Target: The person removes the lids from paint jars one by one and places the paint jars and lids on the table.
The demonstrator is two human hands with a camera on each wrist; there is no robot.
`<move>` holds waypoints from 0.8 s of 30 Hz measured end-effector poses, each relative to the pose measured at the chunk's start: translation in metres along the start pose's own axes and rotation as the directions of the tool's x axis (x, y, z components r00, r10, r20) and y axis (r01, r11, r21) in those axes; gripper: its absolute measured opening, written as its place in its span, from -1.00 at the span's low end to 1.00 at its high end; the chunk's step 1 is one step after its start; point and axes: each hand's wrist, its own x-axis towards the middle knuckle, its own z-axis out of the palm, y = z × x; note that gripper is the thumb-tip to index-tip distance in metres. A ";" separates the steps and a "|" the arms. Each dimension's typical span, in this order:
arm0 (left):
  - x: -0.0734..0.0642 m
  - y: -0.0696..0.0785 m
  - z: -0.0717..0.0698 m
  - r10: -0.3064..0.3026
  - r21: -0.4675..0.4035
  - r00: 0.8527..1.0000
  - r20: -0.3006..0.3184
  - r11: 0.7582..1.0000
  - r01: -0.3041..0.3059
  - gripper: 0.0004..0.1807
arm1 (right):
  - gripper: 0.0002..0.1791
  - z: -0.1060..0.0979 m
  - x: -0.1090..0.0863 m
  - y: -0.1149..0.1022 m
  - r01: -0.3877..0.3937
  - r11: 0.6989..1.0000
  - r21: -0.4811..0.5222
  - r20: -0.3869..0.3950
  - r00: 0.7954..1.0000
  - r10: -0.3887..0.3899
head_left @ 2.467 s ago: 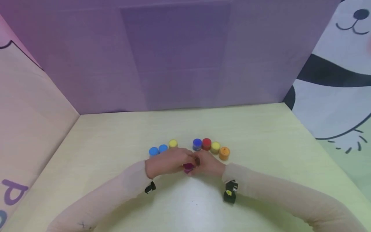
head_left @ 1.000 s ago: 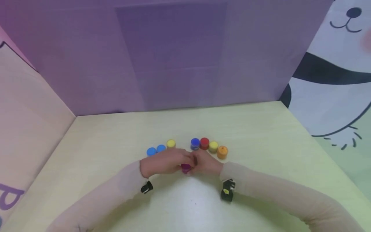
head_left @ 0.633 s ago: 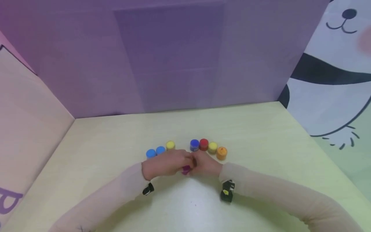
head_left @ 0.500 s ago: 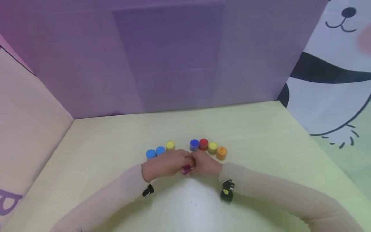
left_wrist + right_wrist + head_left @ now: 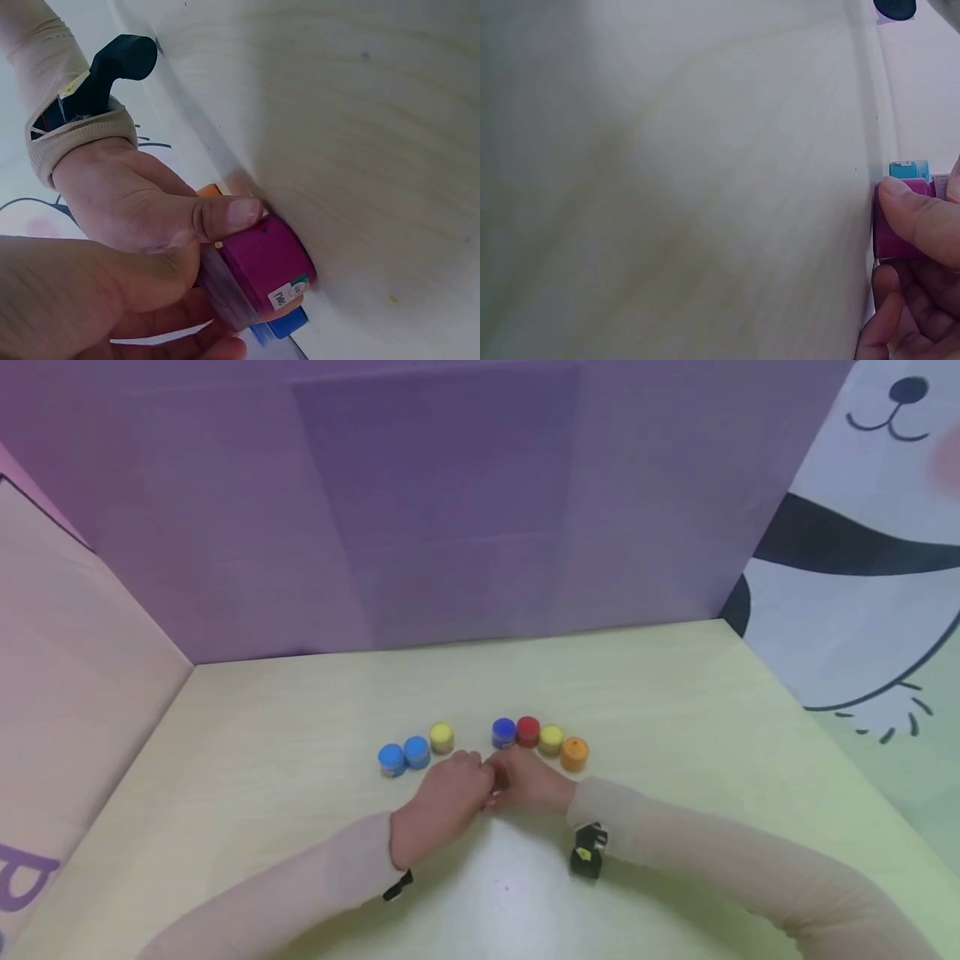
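Note:
Both hands meet at a small magenta paint pot (image 5: 262,262) with a white label and a translucent band, low over the table. My right hand (image 5: 531,779) holds its magenta part, the thumb (image 5: 241,213) lying along the side. At the translucent end, the curled left hand (image 5: 446,797) grips the pot, its back turned up. In the head view the hands hide nearly all of the pot. From the right wrist, the magenta side (image 5: 892,232) shows under the right thumb, close to the tabletop.
Behind the left hand stand two light blue pots (image 5: 404,755) and a yellow pot (image 5: 442,737). Behind the right hand, a dark blue pot (image 5: 504,733), a red pot (image 5: 528,732), another yellow pot (image 5: 551,740) and an orange pot (image 5: 574,753) form a curved row. A purple panel (image 5: 465,510) closes the table's back.
My left hand has turned at the wrist, its forearm shifting right and nearer, so the light blue pots show fully. The magenta pot is now mostly covered. The right hand stays in place.

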 end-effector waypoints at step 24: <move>0.005 -0.028 -0.001 0.372 -0.139 0.927 0.037 0.921 -0.364 -0.75 | -0.63 0.001 -0.001 0.003 0.012 0.999 -0.045 0.022 1.000 -0.012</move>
